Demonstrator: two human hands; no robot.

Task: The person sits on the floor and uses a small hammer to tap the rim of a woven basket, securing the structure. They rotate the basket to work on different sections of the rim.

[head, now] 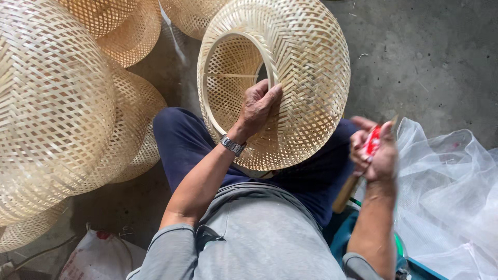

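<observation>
A round woven bamboo basket point(306, 67) rests on my lap, tilted with its open ring facing left. My left hand point(258, 103), with a metal watch on the wrist, grips the basket's rim near the opening. My right hand point(376, 150) is off to the right of the basket, closed around a small red and white object point(371, 142). A wooden handle point(346, 193) sticks out below that hand; the motion blur hides whether the hand holds it too.
Several finished woven bamboo baskets point(52, 103) are piled on the left and at the top. A clear plastic bag point(451, 197) lies at the right on the concrete floor point(430, 57). A white sack point(98, 256) sits at the lower left.
</observation>
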